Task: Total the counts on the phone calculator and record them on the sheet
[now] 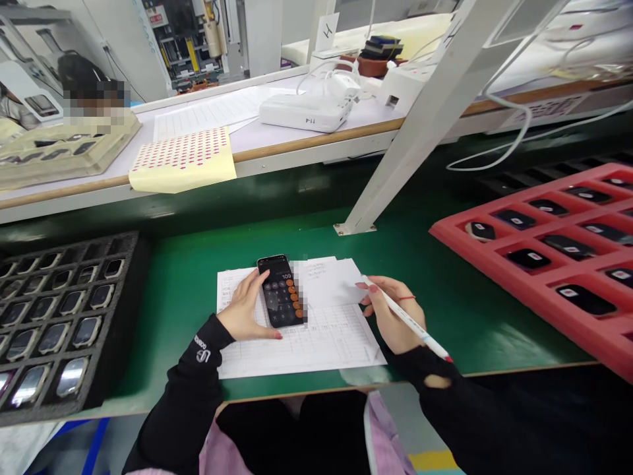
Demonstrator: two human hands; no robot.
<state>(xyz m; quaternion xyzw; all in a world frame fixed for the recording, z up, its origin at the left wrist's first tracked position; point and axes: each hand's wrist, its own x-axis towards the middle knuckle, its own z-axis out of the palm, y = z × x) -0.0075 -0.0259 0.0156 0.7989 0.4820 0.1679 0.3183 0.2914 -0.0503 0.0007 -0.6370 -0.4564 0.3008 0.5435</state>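
A phone (281, 297) lies face up on printed sheets, its calculator screen showing 109. Beside its left edge rests my left hand (248, 305), thumb and fingers apart, with a fingertip over the upper left of the screen. A white pen (413, 321) with a red end is held in my right hand (393, 310), its tip near the paper's right side. Under that tip lies a small paper with handwriting (329, 284), on top of a larger gridded form (306, 353).
A black foam tray (127, 284) of watch-like parts stands at left, a red tray (494, 247) of dark parts at right. A slanted white post (395, 158) meets the green table (173, 284). On the shelf sit a white power strip (304, 113) and yellow sticker sheet (182, 161). A person is beyond.
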